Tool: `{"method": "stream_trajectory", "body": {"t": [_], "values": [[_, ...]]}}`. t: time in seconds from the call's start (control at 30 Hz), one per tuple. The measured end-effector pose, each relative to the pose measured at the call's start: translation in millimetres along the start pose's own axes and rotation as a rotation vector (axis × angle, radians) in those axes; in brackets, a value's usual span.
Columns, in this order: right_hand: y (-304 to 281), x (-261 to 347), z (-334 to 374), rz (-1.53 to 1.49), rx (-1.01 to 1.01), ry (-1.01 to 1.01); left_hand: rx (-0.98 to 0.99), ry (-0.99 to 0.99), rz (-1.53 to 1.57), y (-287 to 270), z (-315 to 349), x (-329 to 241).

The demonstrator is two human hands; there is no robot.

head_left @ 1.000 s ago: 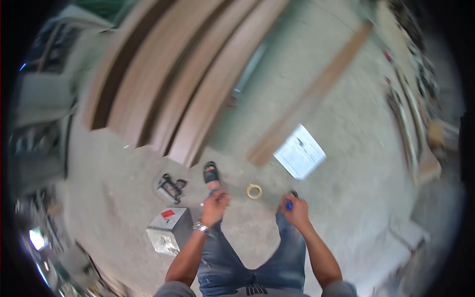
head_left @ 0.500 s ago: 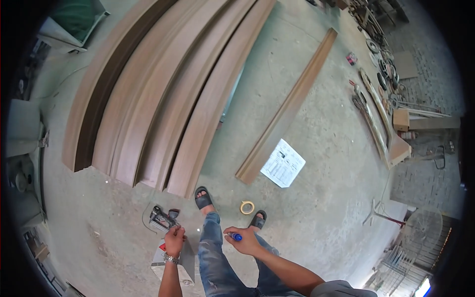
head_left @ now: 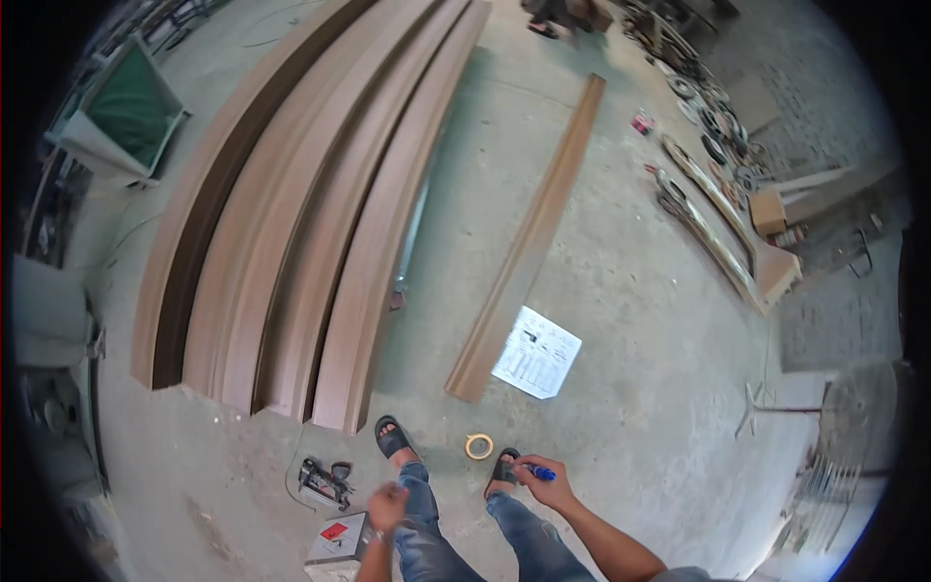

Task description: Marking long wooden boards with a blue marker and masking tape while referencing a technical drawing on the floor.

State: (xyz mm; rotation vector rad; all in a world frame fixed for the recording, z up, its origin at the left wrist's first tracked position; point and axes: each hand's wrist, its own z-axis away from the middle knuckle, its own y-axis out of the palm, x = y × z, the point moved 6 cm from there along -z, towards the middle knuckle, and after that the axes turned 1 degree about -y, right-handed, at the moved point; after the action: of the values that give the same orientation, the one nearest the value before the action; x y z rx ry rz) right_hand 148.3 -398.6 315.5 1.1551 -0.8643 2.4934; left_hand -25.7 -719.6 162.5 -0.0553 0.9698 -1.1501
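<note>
My right hand (head_left: 549,484) is closed round a marker (head_left: 539,472) with a blue end, just beyond my right knee. Closer to my left leg, my left hand (head_left: 387,506) is curled and slightly blurred; whatever its fingers hold, if anything, is hidden. A box (head_left: 338,539) with a red label stands beside my left hand. Past it on the floor lies a dark power tool (head_left: 325,483). Between my sandalled feet and a little ahead sits a yellow tape roll (head_left: 478,446).
Long brown wood-look panels (head_left: 339,378) lie side by side ahead on the left. A single brown strip (head_left: 524,262) lies on the floor, with a printed drawing sheet (head_left: 536,353) against its near end. Metal frame parts (head_left: 713,233) lie at right. A person's foot (head_left: 543,30) shows far ahead.
My view has shifted, and the panels sit lower in it. My right hand has moved rightward and away from my left with the marker. My left hand has moved from over the box toward my left leg.
</note>
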Motion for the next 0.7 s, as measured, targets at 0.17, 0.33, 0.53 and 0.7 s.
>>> {"method": "stream_trajectory", "body": {"t": [0.17, 0.33, 0.53, 0.7], "values": [[22, 5, -8, -0.354, -0.011, 0.142, -0.264, -0.291, -0.016, -95, -123, 112], [97, -9, -25, -0.393, 0.127, 0.187, -0.522, -0.548, 0.983, -69, -171, 104], [173, 24, -28, -0.289, 0.384, 0.246, -0.764, -0.498, 0.911, -50, -155, 65], [200, 55, -67, -0.152, 0.474, 0.267, -0.709, -0.515, 0.909, -23, -152, 76]]}}
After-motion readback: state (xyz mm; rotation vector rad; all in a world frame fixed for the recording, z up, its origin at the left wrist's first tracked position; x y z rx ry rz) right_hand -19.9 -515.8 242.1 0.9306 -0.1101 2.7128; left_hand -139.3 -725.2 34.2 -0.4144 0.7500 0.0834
